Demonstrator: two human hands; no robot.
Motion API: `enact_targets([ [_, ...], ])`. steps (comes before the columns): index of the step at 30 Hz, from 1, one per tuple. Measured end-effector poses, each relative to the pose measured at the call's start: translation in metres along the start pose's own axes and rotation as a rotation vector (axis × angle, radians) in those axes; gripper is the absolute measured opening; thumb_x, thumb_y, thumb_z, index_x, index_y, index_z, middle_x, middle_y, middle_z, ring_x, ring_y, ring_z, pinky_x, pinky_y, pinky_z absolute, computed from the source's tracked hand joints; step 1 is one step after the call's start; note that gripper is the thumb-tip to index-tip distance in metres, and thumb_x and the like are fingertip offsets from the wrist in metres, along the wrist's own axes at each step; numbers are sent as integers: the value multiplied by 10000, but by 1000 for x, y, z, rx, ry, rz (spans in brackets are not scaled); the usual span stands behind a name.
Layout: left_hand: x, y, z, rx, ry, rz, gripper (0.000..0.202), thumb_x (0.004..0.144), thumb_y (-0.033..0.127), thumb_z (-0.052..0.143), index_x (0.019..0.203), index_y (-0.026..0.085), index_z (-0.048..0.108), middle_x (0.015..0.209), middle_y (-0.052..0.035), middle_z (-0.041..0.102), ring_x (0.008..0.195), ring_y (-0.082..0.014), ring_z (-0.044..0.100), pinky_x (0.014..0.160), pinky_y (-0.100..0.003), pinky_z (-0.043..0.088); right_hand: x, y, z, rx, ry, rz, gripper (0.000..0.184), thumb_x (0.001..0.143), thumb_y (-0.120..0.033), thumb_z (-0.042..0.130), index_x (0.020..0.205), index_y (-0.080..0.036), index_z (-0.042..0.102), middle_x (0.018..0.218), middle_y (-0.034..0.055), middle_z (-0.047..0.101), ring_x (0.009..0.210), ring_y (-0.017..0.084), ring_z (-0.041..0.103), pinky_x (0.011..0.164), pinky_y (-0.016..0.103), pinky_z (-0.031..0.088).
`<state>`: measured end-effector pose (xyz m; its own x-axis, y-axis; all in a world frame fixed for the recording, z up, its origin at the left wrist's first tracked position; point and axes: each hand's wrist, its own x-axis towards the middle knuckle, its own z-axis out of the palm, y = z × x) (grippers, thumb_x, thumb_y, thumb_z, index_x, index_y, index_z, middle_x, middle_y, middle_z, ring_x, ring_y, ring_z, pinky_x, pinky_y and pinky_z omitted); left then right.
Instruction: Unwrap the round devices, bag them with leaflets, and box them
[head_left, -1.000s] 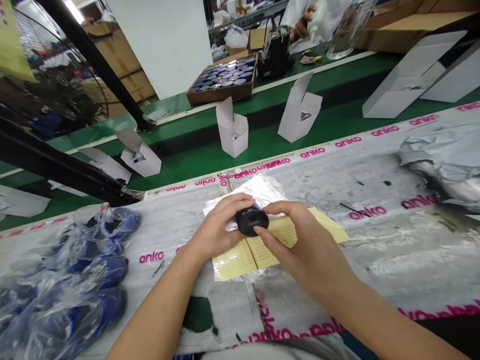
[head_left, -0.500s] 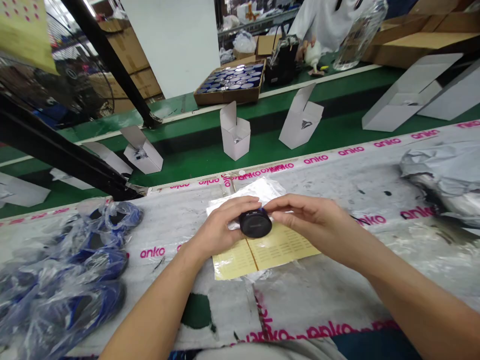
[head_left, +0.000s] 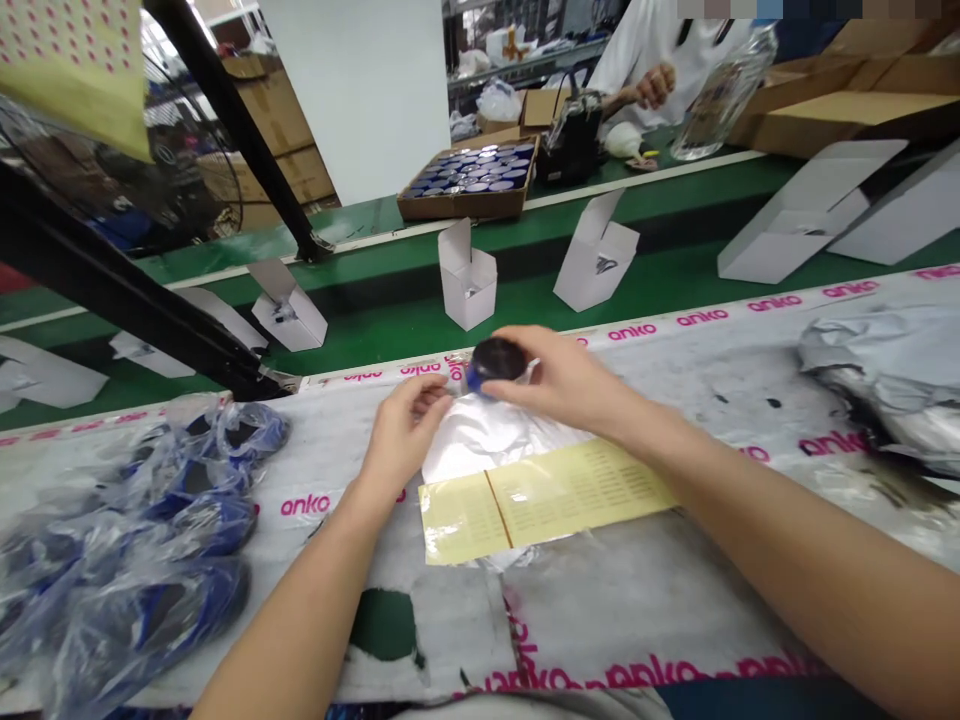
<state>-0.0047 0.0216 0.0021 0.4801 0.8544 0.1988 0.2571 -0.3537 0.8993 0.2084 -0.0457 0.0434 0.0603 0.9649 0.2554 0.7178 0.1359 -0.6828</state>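
Note:
In the head view, my right hand (head_left: pixel 559 385) grips a small round device (head_left: pixel 497 360) with a black disc-like top and a blue side, tilted above the work surface. My left hand (head_left: pixel 409 420) is just to the left of it, apart from the device, its fingers loosely bent and the thumb away from them; no held thing shows there. Below both hands lies a crumpled white plastic sheet (head_left: pixel 472 440). Nearer to me is a yellow printed paper strip (head_left: pixel 570 490) with a brown line across it, partly under my right forearm.
Blue items in clear plastic bags (head_left: pixel 187 530) crowd the left. Open white boxes (head_left: pixel 469 290) stand along the green belt (head_left: pixel 375 315). Behind are a carton of blue round tins (head_left: pixel 469 190), a black post (head_left: pixel 232 130) and a co-worker's hand (head_left: pixel 656 87). Grey plastic wrapping (head_left: pixel 885 370) lies right.
My right hand has lifted the round device up and away from me, off the paper area. My left hand has let go of it and drawn left. The co-worker's hand has risen.

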Motion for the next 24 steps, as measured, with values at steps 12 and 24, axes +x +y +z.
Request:
enact_targets([
  [12,-1,9,-5,416,-132,-44,43,806,170,717,825,190,684,900,-36,663,897,-224,624,839,-378,491,-30,12,-16,-195,-272,131,193,823,-355,752,832,-225,610,840,21,672,734,212,610,588,310,410],
  [24,-3,18,-8,410,-144,-7,259,849,299,731,1090,207,711,1092,-74,670,1027,-259,630,930,-431,498,-20,14,16,80,7,-12,710,835,-424,763,1456,-251,465,1390,116,595,1190,288,607,946,464,526],
])
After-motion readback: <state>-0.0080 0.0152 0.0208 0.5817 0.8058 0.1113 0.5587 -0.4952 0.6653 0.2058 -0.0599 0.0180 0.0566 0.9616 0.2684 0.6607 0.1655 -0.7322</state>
